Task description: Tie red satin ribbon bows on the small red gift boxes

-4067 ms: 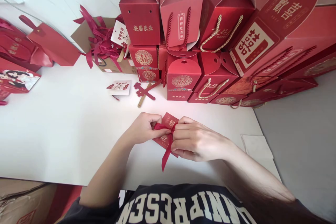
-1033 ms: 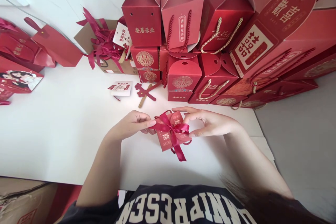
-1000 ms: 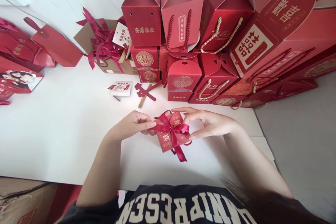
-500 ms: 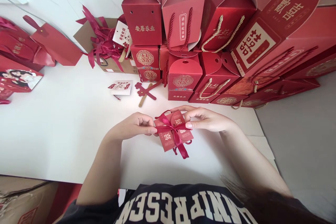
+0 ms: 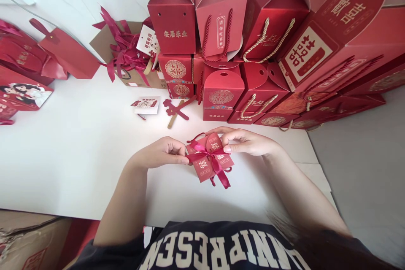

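Observation:
A small red gift box (image 5: 205,172) with gold lettering stands in front of me on the white table, a dark pink ribbon (image 5: 218,167) tied across its top. My left hand (image 5: 167,152) pinches one end of the bow at the box's left side. On the other side, my right hand (image 5: 239,141) pinches the bow's right part between thumb and finger, its other fingers reaching behind the box. One ribbon tail hangs over the near edge. Twisted red cords poke out at the far left and near right of the box.
Red gift boxes (image 5: 223,97) with rope handles are stacked along the back and right. A cardboard box (image 5: 144,79) of ribbons stands at back left. Cards (image 5: 150,105) and red and gold strips (image 5: 177,112) lie before it. Red bags (image 5: 68,55) sit far left.
The near ribbon tail has shifted slightly right, and the far ribbon part has moved a little left, showing more of the rounded flap. Both hands keep their pinch.

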Demonstrator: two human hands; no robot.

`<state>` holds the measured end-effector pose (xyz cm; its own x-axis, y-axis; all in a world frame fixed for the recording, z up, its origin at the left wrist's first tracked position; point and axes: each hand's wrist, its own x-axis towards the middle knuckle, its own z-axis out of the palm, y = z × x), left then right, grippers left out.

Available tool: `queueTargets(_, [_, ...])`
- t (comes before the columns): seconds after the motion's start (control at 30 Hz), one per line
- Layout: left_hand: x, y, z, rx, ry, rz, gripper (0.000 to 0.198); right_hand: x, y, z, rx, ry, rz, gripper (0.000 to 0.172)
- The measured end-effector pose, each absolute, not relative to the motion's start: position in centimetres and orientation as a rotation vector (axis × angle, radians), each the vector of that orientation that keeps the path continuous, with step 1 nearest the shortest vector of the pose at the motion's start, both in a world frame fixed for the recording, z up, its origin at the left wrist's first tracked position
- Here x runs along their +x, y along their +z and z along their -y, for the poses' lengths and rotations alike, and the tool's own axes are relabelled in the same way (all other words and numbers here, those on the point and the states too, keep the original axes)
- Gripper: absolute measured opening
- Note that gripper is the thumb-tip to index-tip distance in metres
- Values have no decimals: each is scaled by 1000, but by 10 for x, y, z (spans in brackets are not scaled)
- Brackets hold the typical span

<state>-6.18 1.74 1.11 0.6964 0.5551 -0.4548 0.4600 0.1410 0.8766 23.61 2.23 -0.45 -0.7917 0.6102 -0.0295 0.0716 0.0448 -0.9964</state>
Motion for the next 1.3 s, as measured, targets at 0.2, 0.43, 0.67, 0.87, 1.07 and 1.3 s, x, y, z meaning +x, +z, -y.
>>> queueTargets(0.2, [-66,13,-20,1571,-27,-867,34,236,-5,-21,-738,1759,1861,26])
queueTargets(0.43, [-82,19,-20,1641,-128,-1003,34,248,16,-16,-1136,1452,1819,32])
queueTargets(0.67, [-45,31,13,1929,474,-1484,60,248,26,-6,-1139,1816,1856,35])
queueTargets(0.87, [-8,33,44,2082,350,-1318,113,242,22,-8,-913,2071,1832,31])
queueTargets(1.07, [-6,32,42,2018,313,-1313,101,243,19,-11,-803,2075,1804,31])
queueTargets(1.3, [-8,25,39,1968,398,-1304,103,244,18,-11,-807,2003,1823,29])
